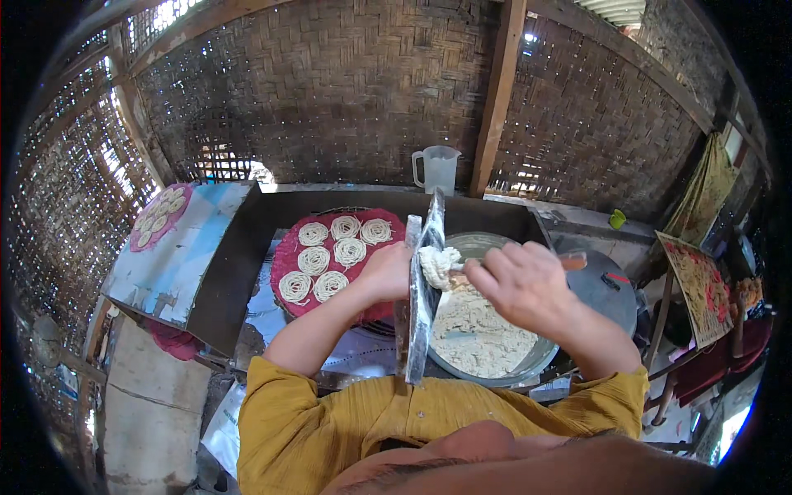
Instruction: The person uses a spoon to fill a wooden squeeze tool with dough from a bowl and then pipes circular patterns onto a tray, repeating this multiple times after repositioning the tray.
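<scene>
My right hand (521,285) is closed around a wooden-handled tool (573,261), whose handle end sticks out to the right. A lump of pale, wet dough (439,267) sits at the tool's other end, against a long upright metal-and-wood press (425,318). My left hand (391,271) reaches the press from its left side, with the fingers hidden behind it. Below my right hand stands a wide basin (495,381) of crumbly pale dough (478,334). To the left of my left hand, several coiled noodle nests (350,252) lie on a round red mesh tray (285,257).
A clear plastic jug (440,167) stands on the back ledge. Dark metal panels (223,268) enclose the worktop's left and back. Another tray of nests (162,216) rests on a pale-blue surface (186,239). A grey round lid (606,309) lies right of the basin. Another person's red clothing (705,371) shows at far right.
</scene>
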### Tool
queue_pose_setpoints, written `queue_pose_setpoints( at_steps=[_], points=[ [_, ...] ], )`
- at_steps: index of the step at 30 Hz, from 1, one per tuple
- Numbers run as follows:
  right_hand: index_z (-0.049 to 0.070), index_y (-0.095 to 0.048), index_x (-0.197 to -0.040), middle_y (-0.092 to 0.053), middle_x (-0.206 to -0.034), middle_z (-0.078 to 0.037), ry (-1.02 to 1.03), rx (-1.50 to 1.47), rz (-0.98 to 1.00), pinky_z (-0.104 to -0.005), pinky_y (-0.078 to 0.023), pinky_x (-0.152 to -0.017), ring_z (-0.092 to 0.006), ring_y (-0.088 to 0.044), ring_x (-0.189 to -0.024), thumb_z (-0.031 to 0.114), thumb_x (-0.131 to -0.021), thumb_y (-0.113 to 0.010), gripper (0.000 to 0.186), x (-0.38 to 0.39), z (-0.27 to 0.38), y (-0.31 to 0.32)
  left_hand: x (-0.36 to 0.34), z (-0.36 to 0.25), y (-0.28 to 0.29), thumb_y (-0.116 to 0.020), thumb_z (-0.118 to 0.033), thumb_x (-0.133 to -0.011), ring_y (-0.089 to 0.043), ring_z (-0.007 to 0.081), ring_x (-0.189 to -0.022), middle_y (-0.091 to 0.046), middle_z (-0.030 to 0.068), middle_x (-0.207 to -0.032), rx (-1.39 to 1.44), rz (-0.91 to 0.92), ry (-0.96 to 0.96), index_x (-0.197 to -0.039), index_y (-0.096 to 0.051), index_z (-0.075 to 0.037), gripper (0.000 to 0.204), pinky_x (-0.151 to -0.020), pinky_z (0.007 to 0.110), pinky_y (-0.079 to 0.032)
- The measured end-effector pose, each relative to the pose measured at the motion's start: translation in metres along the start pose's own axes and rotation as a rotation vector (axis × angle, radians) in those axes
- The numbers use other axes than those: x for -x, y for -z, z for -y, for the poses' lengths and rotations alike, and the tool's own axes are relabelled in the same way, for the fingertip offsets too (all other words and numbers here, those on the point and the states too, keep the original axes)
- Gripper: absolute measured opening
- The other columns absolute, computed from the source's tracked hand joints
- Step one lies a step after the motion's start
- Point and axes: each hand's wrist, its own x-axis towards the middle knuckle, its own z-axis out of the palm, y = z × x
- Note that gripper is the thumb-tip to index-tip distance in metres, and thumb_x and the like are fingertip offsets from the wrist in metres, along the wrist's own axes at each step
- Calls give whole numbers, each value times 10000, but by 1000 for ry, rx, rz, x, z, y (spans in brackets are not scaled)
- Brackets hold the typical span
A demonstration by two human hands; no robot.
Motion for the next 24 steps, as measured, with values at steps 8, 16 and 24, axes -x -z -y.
queue_pose_setpoints(
  at_steps=[8, 16, 24],
  points=[
    [115, -560, -807, -463, -601, -14, -241, -108, -180, -303, -401, -507, -172, -518, -584, 132, -579, -650, 246, 37, -31, 12, 4, 70, -11, -671, -165, -681, -563, 165, -881, -595, 70, -977, 356, -23, 85, -997, -574, -64, 346, -758, 285, -448],
    [83, -587, -765, -553, -642, -53, -480, -406, -158, -316, -436, -516, -225, -556, -585, 146, -593, -710, 220, 59, -31, -42, -21, 77, -19, -538, -130, -792, -572, 144, -793, -596, 49, -944, 1096, 122, 3, -1036, -546, -28, 265, -699, 277, -457],
    [103, -594, -772, -574, -637, -49, -367, -390, 0, -339, -444, -508, -232, -571, -588, 223, -653, -673, 186, 40, -45, -8, -2, 56, -14, -554, -391, -647, -563, 374, -787, -586, 226, -816, 29, -114, -16, -825, -626, -50, 391, -701, 418, -452]
  ],
)
